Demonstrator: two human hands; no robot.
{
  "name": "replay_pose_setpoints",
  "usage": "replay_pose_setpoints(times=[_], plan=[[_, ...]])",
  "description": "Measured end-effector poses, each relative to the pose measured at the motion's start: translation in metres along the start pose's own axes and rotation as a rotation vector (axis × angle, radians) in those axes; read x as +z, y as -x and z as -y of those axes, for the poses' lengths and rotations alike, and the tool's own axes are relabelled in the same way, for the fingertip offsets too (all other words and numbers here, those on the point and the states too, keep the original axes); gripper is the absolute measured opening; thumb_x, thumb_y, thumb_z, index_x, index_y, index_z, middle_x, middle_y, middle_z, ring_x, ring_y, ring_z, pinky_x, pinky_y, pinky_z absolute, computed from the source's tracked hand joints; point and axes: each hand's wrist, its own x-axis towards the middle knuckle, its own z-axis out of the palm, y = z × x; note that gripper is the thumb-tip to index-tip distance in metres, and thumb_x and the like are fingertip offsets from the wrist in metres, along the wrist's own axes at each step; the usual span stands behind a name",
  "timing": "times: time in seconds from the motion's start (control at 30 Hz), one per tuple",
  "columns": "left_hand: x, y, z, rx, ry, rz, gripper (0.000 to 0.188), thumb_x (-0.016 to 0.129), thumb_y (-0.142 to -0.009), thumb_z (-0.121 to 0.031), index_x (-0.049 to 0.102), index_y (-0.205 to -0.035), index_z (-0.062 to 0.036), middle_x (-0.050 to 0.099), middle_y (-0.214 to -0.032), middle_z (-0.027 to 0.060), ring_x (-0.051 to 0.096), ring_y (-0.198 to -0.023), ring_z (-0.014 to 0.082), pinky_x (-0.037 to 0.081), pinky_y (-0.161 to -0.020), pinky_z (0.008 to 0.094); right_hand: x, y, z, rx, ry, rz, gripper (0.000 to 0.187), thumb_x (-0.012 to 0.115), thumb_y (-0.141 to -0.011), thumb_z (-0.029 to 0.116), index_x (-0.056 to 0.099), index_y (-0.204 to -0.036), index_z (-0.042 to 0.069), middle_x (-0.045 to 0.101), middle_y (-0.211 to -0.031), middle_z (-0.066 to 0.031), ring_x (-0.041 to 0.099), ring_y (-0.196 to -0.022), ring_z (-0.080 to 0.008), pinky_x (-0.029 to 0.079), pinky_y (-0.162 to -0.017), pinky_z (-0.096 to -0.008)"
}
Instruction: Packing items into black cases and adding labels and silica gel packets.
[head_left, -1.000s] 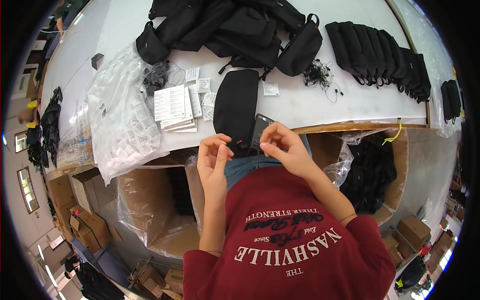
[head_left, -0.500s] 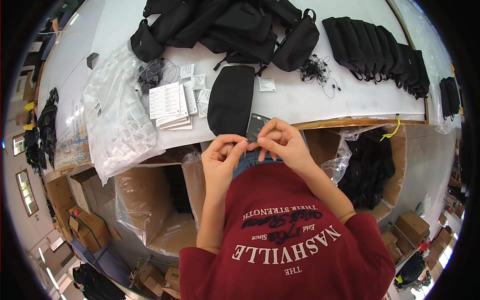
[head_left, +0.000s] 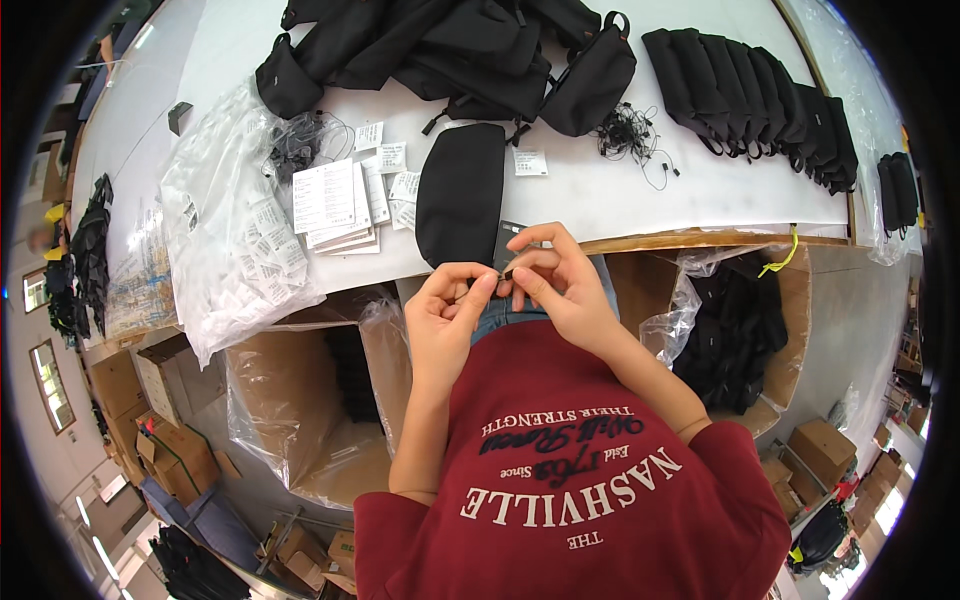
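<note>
Below the near edge of the worktable [head_left: 720, 205], two open cardboard cartons are seen, one to the left [head_left: 285, 385] and one to the right [head_left: 797, 320], each lined with clear plastic and loaded with black goods. Two bare hands are raised at the near edge. The left hand [head_left: 447, 305] and the right hand [head_left: 560, 285] are brought together, thumb and forefinger narrowed on each; one small dark piece [head_left: 504, 278] is pinched where their tips meet, too small to be identified. One dark card [head_left: 507, 238] is placed just beyond the right fingertips and is partly covered by them; it is flat, with pale print. One black pouch [head_left: 460, 195] is laid just beyond the left fingertips, smooth, with a rounded left side. Farther left, one stack of white printed cards [head_left: 325, 200] is flanked by one clear bag of labels [head_left: 240, 240]. At least four loose white labels [head_left: 391, 157] are counted left of the pouch, and one [head_left: 530, 162] right of it. Two black cord tangles are shown, left [head_left: 295, 147] and right [head_left: 628, 132]. At far right, black pouches are lined up in an overlapping row [head_left: 750, 95]; at far centre, black bags are heaped [head_left: 430, 55], their number obscured.
</note>
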Motion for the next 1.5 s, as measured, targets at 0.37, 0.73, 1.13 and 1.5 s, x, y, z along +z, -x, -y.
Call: replay_pose_setpoints(times=[0.37,0.73,1.13,1.5], plan=[[0.006,-0.001,0.006,0.016,0.048,-0.031,0.011,0.062,-0.090,-0.009,0.063,-0.093,0.0019,0.049,-0.061,-0.0083,0.030,-0.050,-0.0038,0.020,-0.046,0.0146,0.004,0.001,-0.001,-0.079,0.157,-0.048,0.026,0.056,-0.089,0.003,0.046,-0.113,0.003,0.064,-0.081,-0.0055,0.061,-0.071,-0.0099,0.046,-0.065,-0.0218],[0.009,0.001,0.004,0.025,0.024,-0.056,0.010,0.063,-0.089,-0.008,0.063,-0.092,0.0017,0.042,-0.059,-0.0099,0.027,-0.051,-0.0032,0.018,-0.046,0.0163,0.003,0.003,-0.002,-0.108,0.208,-0.107,0.028,0.058,-0.088,0.002,0.046,-0.113,0.003,0.065,-0.079,-0.0058,0.062,-0.071,-0.0109,0.047,-0.066,-0.0230],[0.009,0.001,0.007,0.075,0.093,0.009,0.010,0.060,-0.091,-0.006,0.060,-0.095,0.0025,0.045,-0.060,-0.0086,0.032,-0.053,-0.0044,0.021,-0.048,0.0136,0.005,0.004,0.005,-0.124,0.128,-0.056,0.029,0.055,-0.090,0.001,0.044,-0.116,0.002,0.064,-0.084,-0.0080,0.063,-0.077,-0.0133,0.050,-0.073,-0.0247],[0.010,0.001,0.000,0.159,-0.195,-0.014,0.009,0.061,-0.090,-0.005,0.061,-0.096,0.0017,0.044,-0.060,-0.0085,0.032,-0.054,-0.0027,0.026,-0.049,0.0151,0.002,0.003,0.001,-0.140,0.205,-0.089,0.032,0.055,-0.089,-0.001,0.043,-0.118,0.003,0.064,-0.082,-0.0079,0.063,-0.077,-0.0130,0.049,-0.072,-0.0249]])
